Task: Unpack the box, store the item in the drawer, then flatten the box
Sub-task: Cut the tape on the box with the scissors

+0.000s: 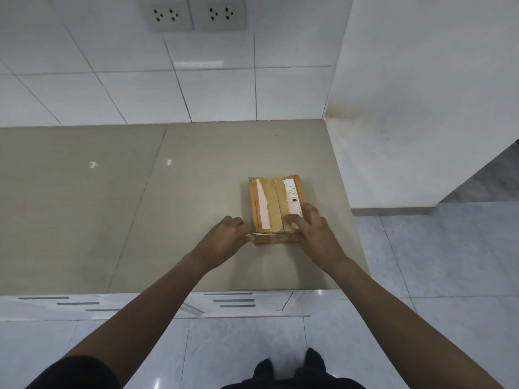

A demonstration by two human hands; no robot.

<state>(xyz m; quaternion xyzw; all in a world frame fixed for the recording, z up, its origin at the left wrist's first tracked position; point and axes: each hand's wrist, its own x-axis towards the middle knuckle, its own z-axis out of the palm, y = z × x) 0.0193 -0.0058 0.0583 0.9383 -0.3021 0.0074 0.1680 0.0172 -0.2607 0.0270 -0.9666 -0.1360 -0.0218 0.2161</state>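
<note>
Box (273,209), taped shut, lies right of centre on the beige surface (140,206); left hand (227,238) pinches its near-left corner, right hand (311,233) rests spread on top, its grip apart.

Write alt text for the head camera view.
A person's left hand and right hand grip the near end of a closed, taped cardboard box lying on a beige countertop, before a white tiled wall.

a plain tiled kitchen or utility room: a beige stone counter (196,169) under both hands, white wall tiles (219,94) beyond them with two socket plates (193,13), handled drawers (233,301) below the wrists, and a glossy tiled floor (449,262).
</note>
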